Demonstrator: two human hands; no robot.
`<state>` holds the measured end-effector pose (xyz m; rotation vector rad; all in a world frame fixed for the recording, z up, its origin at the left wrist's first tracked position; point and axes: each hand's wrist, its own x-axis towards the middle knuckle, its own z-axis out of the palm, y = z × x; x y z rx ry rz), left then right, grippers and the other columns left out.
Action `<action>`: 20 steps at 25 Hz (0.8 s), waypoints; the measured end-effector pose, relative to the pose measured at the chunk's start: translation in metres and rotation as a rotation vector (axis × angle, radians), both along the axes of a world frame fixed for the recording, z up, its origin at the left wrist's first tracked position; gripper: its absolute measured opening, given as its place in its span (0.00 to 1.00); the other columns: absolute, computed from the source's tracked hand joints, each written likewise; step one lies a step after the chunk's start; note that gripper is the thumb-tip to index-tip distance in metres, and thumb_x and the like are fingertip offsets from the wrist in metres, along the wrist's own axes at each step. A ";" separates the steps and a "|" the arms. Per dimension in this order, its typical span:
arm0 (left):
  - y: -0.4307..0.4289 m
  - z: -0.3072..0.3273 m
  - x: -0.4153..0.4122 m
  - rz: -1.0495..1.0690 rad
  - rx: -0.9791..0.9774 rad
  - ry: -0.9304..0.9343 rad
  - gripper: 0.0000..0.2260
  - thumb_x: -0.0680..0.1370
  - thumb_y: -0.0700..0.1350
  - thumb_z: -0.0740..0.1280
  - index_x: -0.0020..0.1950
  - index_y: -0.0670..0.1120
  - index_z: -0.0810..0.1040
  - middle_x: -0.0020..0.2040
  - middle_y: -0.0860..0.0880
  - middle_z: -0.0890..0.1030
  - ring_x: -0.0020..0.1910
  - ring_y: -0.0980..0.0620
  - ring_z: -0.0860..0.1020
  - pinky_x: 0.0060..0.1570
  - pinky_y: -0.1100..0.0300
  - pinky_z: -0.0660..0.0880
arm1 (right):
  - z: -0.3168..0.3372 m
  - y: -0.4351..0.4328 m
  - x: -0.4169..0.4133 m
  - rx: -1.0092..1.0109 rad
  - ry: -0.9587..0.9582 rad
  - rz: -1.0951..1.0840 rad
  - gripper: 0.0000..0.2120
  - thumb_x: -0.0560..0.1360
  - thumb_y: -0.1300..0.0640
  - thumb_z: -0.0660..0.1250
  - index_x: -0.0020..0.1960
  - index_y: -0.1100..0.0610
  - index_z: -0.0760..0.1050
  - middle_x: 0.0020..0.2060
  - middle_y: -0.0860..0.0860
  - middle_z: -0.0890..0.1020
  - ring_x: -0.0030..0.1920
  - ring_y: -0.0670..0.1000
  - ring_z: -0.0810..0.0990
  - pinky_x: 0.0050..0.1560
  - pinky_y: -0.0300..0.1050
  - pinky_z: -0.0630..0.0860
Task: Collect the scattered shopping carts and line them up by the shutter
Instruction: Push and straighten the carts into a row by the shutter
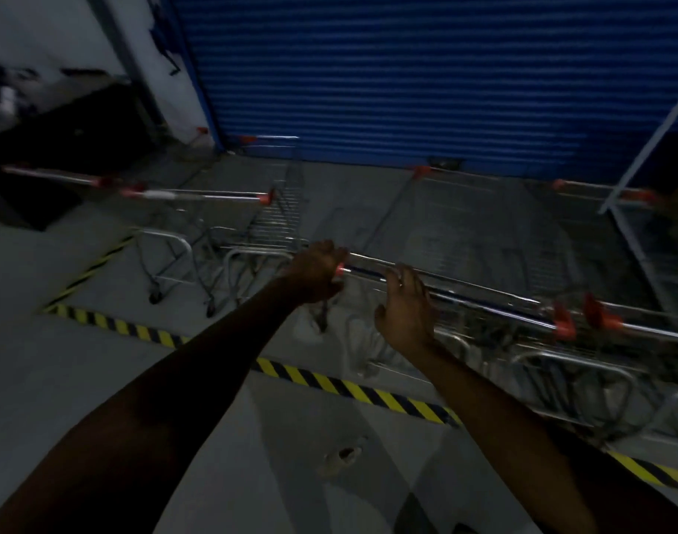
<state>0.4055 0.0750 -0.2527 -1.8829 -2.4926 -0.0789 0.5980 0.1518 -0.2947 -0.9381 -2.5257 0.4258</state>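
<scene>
A blue roller shutter (pixel 407 79) fills the wall ahead. In front of me stands a wire shopping cart whose chrome handle bar (pixel 484 302) has red end caps. My left hand (pixel 318 275) grips the bar's left end, fingers curled round it. My right hand (pixel 407 306) rests on the bar a little to the right with fingers loosely spread over it. Another cart (pixel 638 333) stands against its right side. On the left, a cart (pixel 198 196) faces the shutter, with one more handle (pixel 56 176) behind it.
Yellow-and-black hazard tape (pixel 349 387) runs across the grey floor beneath my arms. A dark counter or box (pixel 60 125) stands at the far left. A pale metal frame (pixel 645 148) leans at the right. The scene is dim and blurred.
</scene>
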 end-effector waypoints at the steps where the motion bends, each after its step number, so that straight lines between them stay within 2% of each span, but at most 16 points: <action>1: -0.020 0.007 -0.020 0.033 0.016 -0.009 0.29 0.71 0.56 0.66 0.67 0.42 0.70 0.61 0.38 0.74 0.60 0.35 0.73 0.55 0.45 0.74 | 0.007 -0.017 -0.023 -0.017 0.037 0.041 0.33 0.66 0.60 0.68 0.70 0.56 0.67 0.70 0.58 0.68 0.70 0.60 0.67 0.67 0.55 0.69; 4: -0.066 0.027 -0.072 0.106 0.076 -0.041 0.26 0.72 0.49 0.71 0.66 0.41 0.71 0.60 0.38 0.73 0.60 0.36 0.72 0.55 0.46 0.73 | 0.026 -0.054 -0.092 -0.015 0.070 0.144 0.32 0.68 0.59 0.69 0.70 0.59 0.66 0.69 0.61 0.67 0.68 0.63 0.68 0.66 0.58 0.70; 6: -0.084 0.033 -0.106 0.143 0.116 -0.044 0.25 0.72 0.48 0.71 0.65 0.40 0.72 0.60 0.37 0.73 0.59 0.36 0.73 0.55 0.48 0.72 | 0.035 -0.067 -0.131 0.024 0.076 0.161 0.31 0.69 0.57 0.69 0.70 0.59 0.67 0.68 0.62 0.68 0.67 0.63 0.68 0.68 0.61 0.66; 8: -0.096 0.034 -0.140 0.167 0.127 -0.038 0.26 0.72 0.48 0.71 0.66 0.40 0.71 0.61 0.38 0.73 0.60 0.37 0.72 0.56 0.49 0.70 | 0.042 -0.074 -0.168 0.030 0.084 0.173 0.31 0.71 0.57 0.69 0.72 0.58 0.65 0.71 0.61 0.65 0.70 0.62 0.66 0.70 0.57 0.63; 11: -0.100 0.030 -0.194 0.225 0.136 -0.018 0.29 0.72 0.50 0.71 0.69 0.42 0.68 0.63 0.39 0.72 0.62 0.37 0.71 0.56 0.48 0.71 | 0.037 -0.068 -0.231 0.017 0.098 0.199 0.31 0.73 0.57 0.68 0.74 0.57 0.62 0.74 0.59 0.60 0.73 0.60 0.61 0.69 0.53 0.65; 16: -0.091 0.025 -0.292 0.248 0.127 -0.050 0.29 0.71 0.47 0.72 0.69 0.40 0.68 0.62 0.37 0.72 0.62 0.36 0.72 0.59 0.48 0.72 | 0.024 -0.042 -0.338 -0.004 0.116 0.254 0.33 0.70 0.58 0.70 0.73 0.59 0.64 0.74 0.60 0.62 0.72 0.62 0.64 0.66 0.55 0.70; 20: -0.070 0.022 -0.363 0.292 0.127 -0.039 0.29 0.72 0.49 0.71 0.70 0.41 0.67 0.65 0.38 0.71 0.64 0.37 0.70 0.58 0.46 0.73 | 0.022 -0.013 -0.413 0.002 0.064 0.286 0.32 0.69 0.58 0.69 0.71 0.58 0.66 0.72 0.59 0.65 0.70 0.61 0.66 0.63 0.57 0.72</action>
